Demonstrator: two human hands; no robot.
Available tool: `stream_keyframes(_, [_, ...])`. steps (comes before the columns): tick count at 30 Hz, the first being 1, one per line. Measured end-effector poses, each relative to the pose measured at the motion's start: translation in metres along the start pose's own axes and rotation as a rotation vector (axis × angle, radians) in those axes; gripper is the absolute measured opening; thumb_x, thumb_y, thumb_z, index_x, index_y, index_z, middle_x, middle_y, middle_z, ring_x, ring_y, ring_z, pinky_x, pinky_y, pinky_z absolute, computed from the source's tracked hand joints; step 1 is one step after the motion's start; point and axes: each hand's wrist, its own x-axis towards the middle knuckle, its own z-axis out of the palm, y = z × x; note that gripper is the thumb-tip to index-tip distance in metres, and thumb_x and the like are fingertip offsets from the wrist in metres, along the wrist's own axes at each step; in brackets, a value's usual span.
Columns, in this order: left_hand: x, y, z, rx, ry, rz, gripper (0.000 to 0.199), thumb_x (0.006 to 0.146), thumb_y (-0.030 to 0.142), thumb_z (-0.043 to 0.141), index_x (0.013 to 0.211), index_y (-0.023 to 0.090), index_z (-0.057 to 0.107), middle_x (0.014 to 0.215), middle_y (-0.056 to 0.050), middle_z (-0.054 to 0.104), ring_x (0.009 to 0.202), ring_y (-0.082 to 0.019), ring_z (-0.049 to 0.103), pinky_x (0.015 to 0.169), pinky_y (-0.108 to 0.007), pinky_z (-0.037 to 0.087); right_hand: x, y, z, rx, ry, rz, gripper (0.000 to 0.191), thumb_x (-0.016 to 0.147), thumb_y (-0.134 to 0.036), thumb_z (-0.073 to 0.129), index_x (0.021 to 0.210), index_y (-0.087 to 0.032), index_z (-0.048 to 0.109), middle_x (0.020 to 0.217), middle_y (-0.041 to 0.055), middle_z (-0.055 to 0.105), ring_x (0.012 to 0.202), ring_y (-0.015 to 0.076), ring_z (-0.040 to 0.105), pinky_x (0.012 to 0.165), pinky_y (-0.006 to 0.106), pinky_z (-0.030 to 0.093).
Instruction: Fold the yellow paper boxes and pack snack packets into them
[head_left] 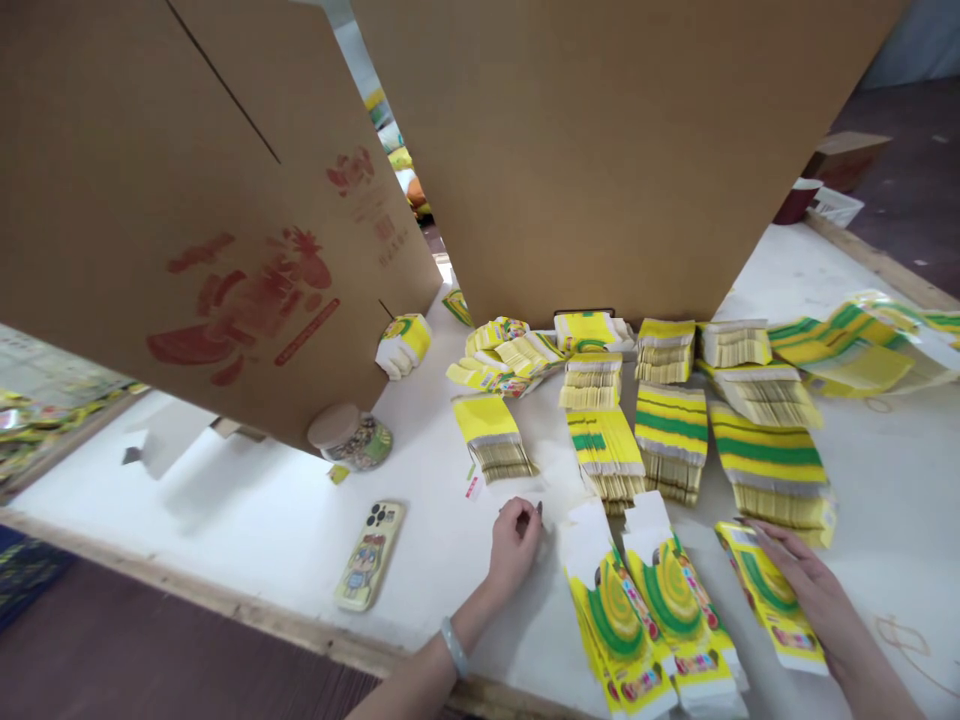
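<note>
My left hand point(516, 545), a bracelet on its wrist, is closed above the white table, left of two stacks of flat yellow-green cartons; what its fingers pinch, if anything, is too small to make out. At the right, my right hand point(806, 575) holds a yellow carton point(776, 600) by its right side. The left carton stack point(619, 620) and the right carton stack point(679, 610) lie side by side between my hands, white flaps pointing away. Beyond them, several fanned bundles of folded cartons point(671, 425) stand in rows.
Large cardboard boxes point(585, 150) rise at the back and left. A phone point(371, 555) and a lidded jar point(350, 437) are on the table point(435, 500) at the left. Yellow-green wrappers point(862, 345) and a rubber band point(902, 635) lie at the right.
</note>
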Motion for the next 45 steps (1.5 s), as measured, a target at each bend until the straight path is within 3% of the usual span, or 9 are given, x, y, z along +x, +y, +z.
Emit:
stream_keyframes(8, [0.001, 0.001, 0.001, -0.002, 0.024, 0.022, 0.022, 0.09, 0.032, 0.054, 0.071, 0.021, 0.053, 0.069, 0.0, 0.056, 0.066, -0.016, 0.052, 0.064, -0.027, 0.041, -0.013, -0.007, 0.014, 0.005, 0.009, -0.067, 0.054, 0.061, -0.048, 0.092, 0.106, -0.027, 0.073, 0.093, 0.0032, 0.083, 0.061, 0.0208, 0.074, 0.053, 0.027, 0.06])
stream_keyframes(21, [-0.001, 0.003, 0.001, 0.012, 0.024, 0.02, 0.02, 0.089, 0.03, 0.052, 0.072, 0.02, 0.055, 0.07, 0.0, 0.057, 0.069, -0.016, 0.053, 0.067, -0.027, 0.041, -0.017, -0.011, 0.019, 0.003, 0.045, -0.091, 0.052, 0.056, -0.044, 0.093, 0.101, -0.025, 0.075, 0.082, 0.0027, 0.081, 0.057, 0.0194, 0.071, 0.05, 0.025, 0.059])
stream_keyframes(33, [-0.001, 0.003, 0.0, 0.008, 0.017, 0.032, 0.022, 0.09, 0.031, 0.052, 0.072, 0.02, 0.055, 0.069, 0.0, 0.056, 0.067, -0.016, 0.052, 0.066, -0.027, 0.04, -0.016, -0.007, 0.018, -0.005, 0.06, -0.143, 0.052, 0.055, -0.047, 0.091, 0.101, -0.025, 0.076, 0.091, 0.0043, 0.082, 0.059, 0.0194, 0.071, 0.049, 0.026, 0.058])
stream_keyframes(38, [0.003, 0.001, 0.002, -0.011, 0.042, 0.073, 0.022, 0.088, 0.031, 0.053, 0.07, 0.02, 0.055, 0.066, 0.001, 0.055, 0.065, -0.015, 0.051, 0.064, -0.026, 0.039, -0.01, -0.01, 0.017, -0.008, 0.039, -0.135, 0.05, 0.053, -0.048, 0.09, 0.095, -0.024, 0.077, 0.076, 0.0042, 0.078, 0.052, 0.0215, 0.069, 0.046, 0.03, 0.057])
stream_keyframes(42, [0.007, 0.002, 0.002, -0.03, 0.027, 0.082, 0.023, 0.088, 0.034, 0.054, 0.068, 0.02, 0.053, 0.064, 0.002, 0.054, 0.064, -0.015, 0.05, 0.064, -0.027, 0.038, -0.023, -0.014, 0.017, 0.078, 0.129, -0.145, 0.049, 0.049, -0.043, 0.09, 0.089, -0.023, 0.071, 0.066, 0.0013, 0.074, 0.048, 0.0196, 0.067, 0.046, 0.029, 0.056])
stream_keyframes(45, [0.009, 0.001, 0.002, -0.056, -0.002, 0.069, 0.022, 0.089, 0.036, 0.054, 0.073, 0.021, 0.055, 0.068, 0.001, 0.057, 0.068, -0.016, 0.053, 0.066, -0.028, 0.04, -0.052, -0.013, -0.006, 0.022, 0.249, -0.224, 0.047, 0.051, -0.045, 0.089, 0.087, -0.021, 0.07, 0.064, 0.0022, 0.073, 0.051, 0.0214, 0.069, 0.047, 0.03, 0.056])
